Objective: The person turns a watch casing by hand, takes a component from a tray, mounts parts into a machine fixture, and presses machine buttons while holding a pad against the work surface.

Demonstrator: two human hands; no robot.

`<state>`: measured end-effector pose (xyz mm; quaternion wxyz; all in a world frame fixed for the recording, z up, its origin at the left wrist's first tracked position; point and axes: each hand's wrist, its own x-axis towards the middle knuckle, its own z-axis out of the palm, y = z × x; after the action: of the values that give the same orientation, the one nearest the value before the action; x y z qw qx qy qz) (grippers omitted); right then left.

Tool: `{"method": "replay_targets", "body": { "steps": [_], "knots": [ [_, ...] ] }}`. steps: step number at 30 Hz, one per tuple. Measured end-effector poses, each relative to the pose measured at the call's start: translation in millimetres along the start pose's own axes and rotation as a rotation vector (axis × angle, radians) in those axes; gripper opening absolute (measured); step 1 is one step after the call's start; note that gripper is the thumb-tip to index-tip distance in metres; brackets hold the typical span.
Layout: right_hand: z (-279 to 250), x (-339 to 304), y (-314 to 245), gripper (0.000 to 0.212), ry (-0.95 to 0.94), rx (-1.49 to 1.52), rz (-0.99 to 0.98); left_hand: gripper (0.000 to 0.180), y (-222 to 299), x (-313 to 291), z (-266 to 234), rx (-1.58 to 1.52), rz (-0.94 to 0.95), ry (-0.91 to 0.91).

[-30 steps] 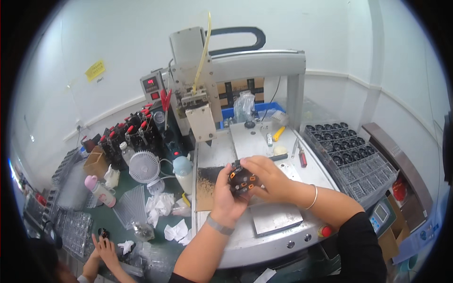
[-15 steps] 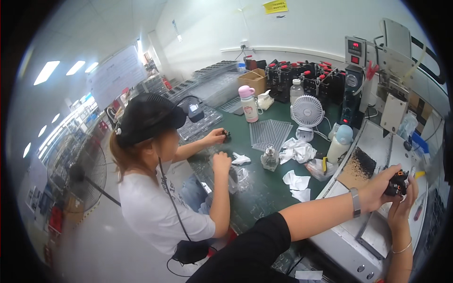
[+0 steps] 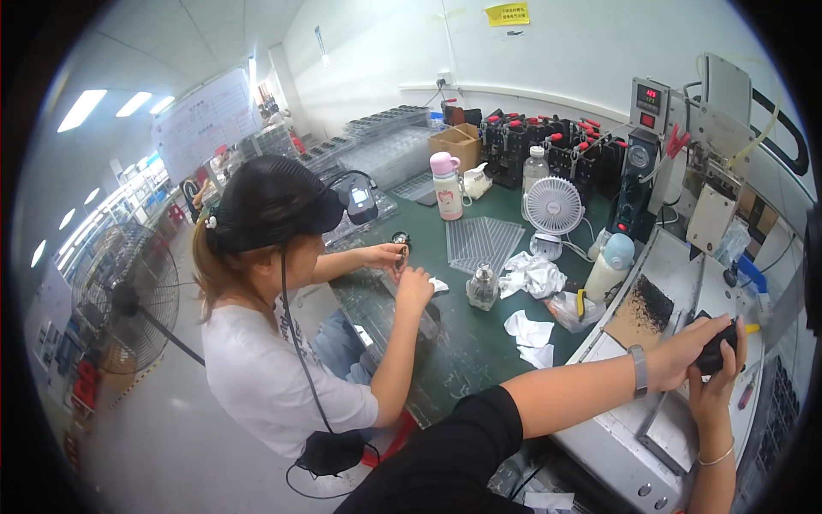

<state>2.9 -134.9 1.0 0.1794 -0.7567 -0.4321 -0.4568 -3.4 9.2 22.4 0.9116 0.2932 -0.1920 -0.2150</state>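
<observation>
Over the right-hand machine bed, both of my hands close around a small black plastic part [image 3: 715, 349]. My left hand [image 3: 676, 353], with a grey watch band at the wrist, grips it from the left. From below and the right, my right hand [image 3: 719, 384] wraps its fingers about the part; a thin bracelet circles that wrist. The part's underside is hidden by my fingers. Just left of my hands, a brown board [image 3: 635, 317] strewn with black crumbs lies on the white machine bed [image 3: 604, 360].
A co-worker at left handles a small dark part [image 3: 401, 240]. The green table [image 3: 445, 360] carries a small white fan [image 3: 553, 206], a glass bottle [image 3: 483, 289], crumpled tissues [image 3: 533, 276] and a blue-capped bottle [image 3: 610, 267]. A press with a gauge [image 3: 639, 156] stands behind the bed.
The black part has turned in my hands: its orange-marked side no longer shows, and a plain black face does. The co-worker's two hands have come together.
</observation>
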Motion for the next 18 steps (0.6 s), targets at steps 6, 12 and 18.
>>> {"method": "replay_targets", "body": {
  "steps": [6,12,18],
  "knots": [
    [-3,5,-3,0.062,-0.031,0.043,0.052,0.032,-6,2,-3,-0.009,0.023,0.042],
    [2,-12,5,0.062,-0.025,-0.069,0.137,0.031,-11,7,-9,0.008,0.088,0.082],
    [2,-9,1,0.066,-0.067,-0.088,0.149,0.03,-10,5,-8,-0.009,0.1,0.113]
  ]
}}
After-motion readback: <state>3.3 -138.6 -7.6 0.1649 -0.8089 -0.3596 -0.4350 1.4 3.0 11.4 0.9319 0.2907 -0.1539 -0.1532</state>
